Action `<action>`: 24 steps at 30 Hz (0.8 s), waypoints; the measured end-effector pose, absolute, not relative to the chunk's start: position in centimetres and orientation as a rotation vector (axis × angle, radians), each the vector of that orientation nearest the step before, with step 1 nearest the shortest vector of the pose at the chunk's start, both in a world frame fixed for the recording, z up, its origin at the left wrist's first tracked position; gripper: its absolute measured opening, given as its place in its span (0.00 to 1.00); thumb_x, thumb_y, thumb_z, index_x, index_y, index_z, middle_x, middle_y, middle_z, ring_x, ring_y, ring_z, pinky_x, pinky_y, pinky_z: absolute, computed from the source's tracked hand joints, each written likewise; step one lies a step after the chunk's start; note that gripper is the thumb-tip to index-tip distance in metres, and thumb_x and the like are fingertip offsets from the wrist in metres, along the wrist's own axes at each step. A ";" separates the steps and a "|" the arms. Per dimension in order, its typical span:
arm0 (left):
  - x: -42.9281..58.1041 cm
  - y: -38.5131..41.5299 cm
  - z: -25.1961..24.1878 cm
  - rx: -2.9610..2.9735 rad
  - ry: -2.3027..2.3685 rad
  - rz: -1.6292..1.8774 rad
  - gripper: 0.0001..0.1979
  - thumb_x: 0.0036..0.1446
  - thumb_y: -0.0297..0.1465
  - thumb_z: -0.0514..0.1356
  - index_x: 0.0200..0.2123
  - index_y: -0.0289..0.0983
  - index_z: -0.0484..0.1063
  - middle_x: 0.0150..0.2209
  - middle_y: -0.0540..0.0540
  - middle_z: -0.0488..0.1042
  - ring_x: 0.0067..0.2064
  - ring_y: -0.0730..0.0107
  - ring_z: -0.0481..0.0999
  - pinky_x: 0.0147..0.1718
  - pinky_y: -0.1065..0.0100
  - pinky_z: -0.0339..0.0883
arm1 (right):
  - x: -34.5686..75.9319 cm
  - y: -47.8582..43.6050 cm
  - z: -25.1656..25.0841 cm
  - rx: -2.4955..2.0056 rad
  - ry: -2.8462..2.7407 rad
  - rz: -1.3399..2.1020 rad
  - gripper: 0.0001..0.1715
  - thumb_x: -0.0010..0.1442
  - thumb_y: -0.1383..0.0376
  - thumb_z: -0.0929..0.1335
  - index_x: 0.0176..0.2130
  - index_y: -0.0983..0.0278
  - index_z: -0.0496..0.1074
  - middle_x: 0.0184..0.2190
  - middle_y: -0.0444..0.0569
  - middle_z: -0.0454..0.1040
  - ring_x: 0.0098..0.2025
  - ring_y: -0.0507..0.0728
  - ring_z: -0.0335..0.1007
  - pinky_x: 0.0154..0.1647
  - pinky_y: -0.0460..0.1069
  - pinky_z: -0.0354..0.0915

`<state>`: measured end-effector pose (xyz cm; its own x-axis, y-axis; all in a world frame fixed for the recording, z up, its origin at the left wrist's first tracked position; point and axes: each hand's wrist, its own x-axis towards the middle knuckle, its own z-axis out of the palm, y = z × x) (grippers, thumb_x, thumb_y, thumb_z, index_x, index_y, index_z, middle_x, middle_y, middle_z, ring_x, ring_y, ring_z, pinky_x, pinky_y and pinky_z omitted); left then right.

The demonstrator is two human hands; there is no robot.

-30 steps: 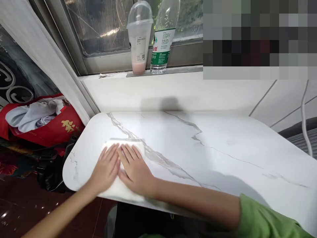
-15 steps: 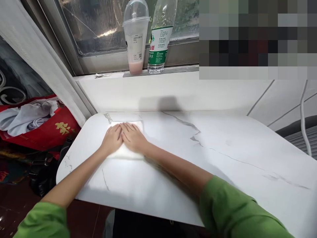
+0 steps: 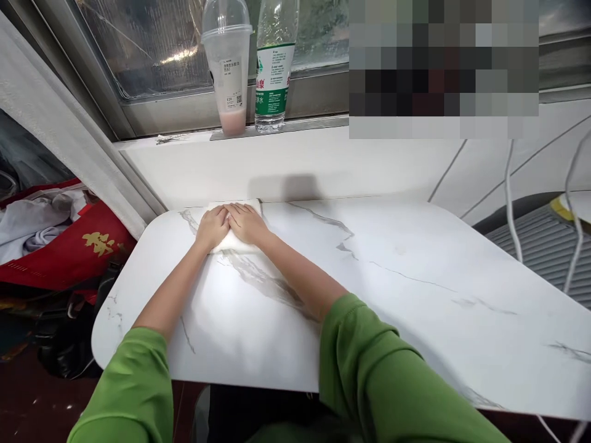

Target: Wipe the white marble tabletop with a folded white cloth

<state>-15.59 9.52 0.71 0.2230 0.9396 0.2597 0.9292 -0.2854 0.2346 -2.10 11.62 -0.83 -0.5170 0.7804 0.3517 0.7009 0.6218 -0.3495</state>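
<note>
The folded white cloth [image 3: 234, 242] is being pressed against the marble-patterned bench [image 3: 397, 246] at its rear edge by the left hand [image 3: 212, 227] and right hand [image 3: 248, 223], their fingers being held flat and unclenched, so the wall [image 3: 369, 172] could be struck if forward force were excessive.

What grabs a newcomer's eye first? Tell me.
The bare left hand and right hand lie flat on a white cloth near the grey-veined white tabletop's far edge. Behind, a dome-lidded translucent plastic cup stands on the windowsill. A gold-marked red bag sits at far left.
</note>
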 end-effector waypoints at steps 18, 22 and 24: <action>-3.1 -13.0 0.2 2.597 1.410 0.430 0.29 0.65 0.34 0.45 0.67 0.31 0.47 0.68 0.36 0.48 0.69 0.54 0.38 0.65 0.41 0.37 | 13.9 -11.2 -0.4 -1.108 -2.477 0.389 0.34 0.68 0.53 0.51 0.69 0.57 0.43 0.68 0.48 0.50 0.69 0.59 0.42 0.68 0.63 0.46; -2.8 -11.5 0.1 2.576 1.442 0.357 0.29 0.64 0.34 0.44 0.66 0.27 0.48 0.67 0.32 0.48 0.69 0.51 0.41 0.65 0.40 0.36 | 13.6 -9.0 -0.4 -1.208 -2.421 0.503 0.32 0.69 0.54 0.49 0.68 0.57 0.47 0.67 0.46 0.54 0.69 0.57 0.45 0.68 0.62 0.48; -2.6 -9.7 0.1 2.571 1.482 0.330 0.29 0.64 0.35 0.44 0.65 0.27 0.51 0.67 0.31 0.50 0.69 0.49 0.43 0.64 0.37 0.32 | 13.5 -6.3 -0.3 -1.242 -2.394 0.641 0.31 0.69 0.54 0.48 0.67 0.57 0.51 0.66 0.45 0.55 0.68 0.56 0.46 0.67 0.60 0.49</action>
<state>-2.59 -9.72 0.05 0.4859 0.8668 0.1121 0.8325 -0.4981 0.2426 13.52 -6.30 -0.28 -0.5446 0.8312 0.1118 0.6642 0.5089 -0.5476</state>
